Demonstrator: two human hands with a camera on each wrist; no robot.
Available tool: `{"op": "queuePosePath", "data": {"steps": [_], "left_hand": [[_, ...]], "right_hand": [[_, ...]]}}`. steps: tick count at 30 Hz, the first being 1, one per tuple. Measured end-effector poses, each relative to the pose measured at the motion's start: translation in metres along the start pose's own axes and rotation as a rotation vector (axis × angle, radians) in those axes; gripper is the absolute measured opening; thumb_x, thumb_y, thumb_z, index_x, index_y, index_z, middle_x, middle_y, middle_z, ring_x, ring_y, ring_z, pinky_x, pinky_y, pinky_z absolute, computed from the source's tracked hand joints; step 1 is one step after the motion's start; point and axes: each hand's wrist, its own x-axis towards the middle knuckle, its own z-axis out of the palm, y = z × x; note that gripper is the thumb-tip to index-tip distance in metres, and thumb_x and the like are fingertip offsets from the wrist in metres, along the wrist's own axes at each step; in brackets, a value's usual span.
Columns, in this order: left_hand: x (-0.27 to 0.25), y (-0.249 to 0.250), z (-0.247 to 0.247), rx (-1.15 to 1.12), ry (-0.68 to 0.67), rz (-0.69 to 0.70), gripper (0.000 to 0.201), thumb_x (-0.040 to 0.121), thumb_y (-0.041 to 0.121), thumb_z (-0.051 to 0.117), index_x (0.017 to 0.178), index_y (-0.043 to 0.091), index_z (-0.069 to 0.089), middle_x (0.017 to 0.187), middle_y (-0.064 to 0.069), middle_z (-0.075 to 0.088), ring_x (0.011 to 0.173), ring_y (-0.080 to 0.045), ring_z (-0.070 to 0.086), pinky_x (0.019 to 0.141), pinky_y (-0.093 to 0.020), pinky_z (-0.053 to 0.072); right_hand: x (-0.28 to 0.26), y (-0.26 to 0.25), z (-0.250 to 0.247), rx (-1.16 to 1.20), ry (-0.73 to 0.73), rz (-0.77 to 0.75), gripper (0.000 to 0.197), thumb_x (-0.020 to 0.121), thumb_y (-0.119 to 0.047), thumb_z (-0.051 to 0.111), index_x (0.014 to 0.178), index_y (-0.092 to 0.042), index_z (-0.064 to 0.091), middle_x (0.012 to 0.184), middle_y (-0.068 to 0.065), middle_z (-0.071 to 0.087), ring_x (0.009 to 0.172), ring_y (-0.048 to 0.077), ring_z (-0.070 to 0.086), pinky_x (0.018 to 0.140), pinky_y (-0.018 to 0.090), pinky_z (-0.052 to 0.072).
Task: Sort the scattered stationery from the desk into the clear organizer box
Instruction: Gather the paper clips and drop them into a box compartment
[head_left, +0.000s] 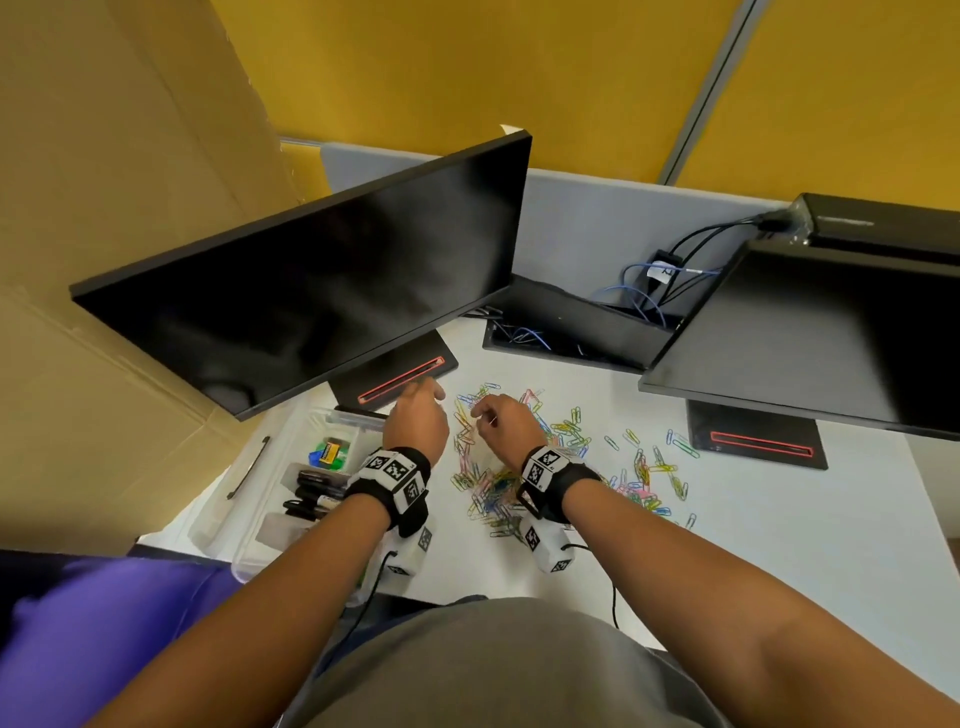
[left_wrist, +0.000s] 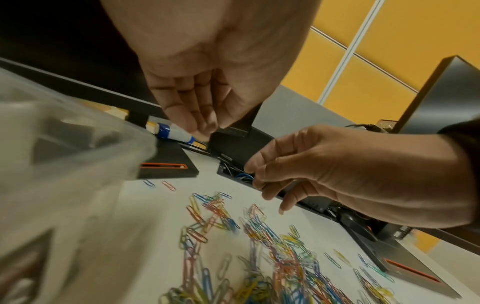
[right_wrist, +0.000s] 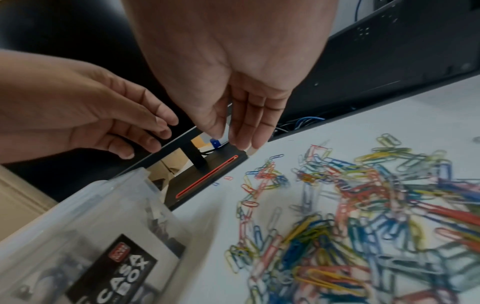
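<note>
**Hands poised above the clip pile, box to the left**

Both hands hover over the far end of the paper clips (head_left: 498, 467), which lie strewn on the white counter (head_left: 753, 545) in 1 dense heap with a looser scatter trailing off to the right. The heap runs roughly from the person's body away toward the monitors, and both wrists sit right above it. The right hand (head_left: 501, 421) is nearer the thick of the pile; its fingers are loosely curled with the tips drawn toward the thumb, and whether a clip sits between them cannot be told. The left hand (head_left: 415, 421) hangs with fingers relaxed and pointing down, holding nothing that shows, near the front edge of a monitor base (head_left: 395, 376).

The clear organizer box (head_left: 260, 499) stands just left of the left wrist, well clear of the scatter, with markers (head_left: 311, 493) and small coloured items (head_left: 330, 449) already in its compartments. So any gathered clips must travel leftward, across the left arm's side; the left hand looks better placed to deliver, the right to collect.

A glue stick (left_wrist: 172, 132) lies beyond, under the left monitor (head_left: 311, 291).
</note>
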Motion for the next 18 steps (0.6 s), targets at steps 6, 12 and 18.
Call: {"op": "queuePosePath", "data": {"steps": [6, 12, 18], "left_hand": [[0.004, 0.023, 0.034, 0.059, -0.104, -0.010, 0.031, 0.094, 0.011, 0.051, 0.123, 0.016, 0.056, 0.127, -0.009, 0.053, 0.108, -0.030, 0.059, 0.090, -0.039, 0.048], [0.017, 0.028, 0.071, 0.101, -0.198, -0.065, 0.043, 0.092, 0.010, 0.053, 0.135, 0.011, 0.050, 0.136, -0.013, 0.045, 0.114, -0.034, 0.057, 0.097, -0.041, 0.047], [0.042, 0.016, 0.099, 0.220, -0.268, -0.154, 0.052, 0.095, 0.019, 0.052, 0.144, 0.011, 0.038, 0.156, -0.014, 0.025, 0.134, -0.033, 0.040, 0.111, -0.042, 0.034]], "right_hand": [[-0.005, 0.043, -0.015, -0.102, -0.085, 0.053, 0.024, 0.092, -0.012, 0.056, 0.114, -0.014, 0.066, 0.114, 0.010, 0.060, 0.100, 0.027, 0.061, 0.085, 0.034, 0.050], [-0.005, 0.074, -0.024, -0.242, -0.207, 0.065, 0.041, 0.093, -0.013, 0.056, 0.134, -0.014, 0.056, 0.133, 0.014, 0.049, 0.122, 0.030, 0.052, 0.101, 0.037, 0.046], [0.008, 0.095, -0.027, -0.340, -0.296, 0.090, 0.050, 0.093, -0.013, 0.055, 0.142, -0.009, 0.046, 0.146, 0.017, 0.039, 0.131, 0.037, 0.042, 0.107, 0.041, 0.039]]}}
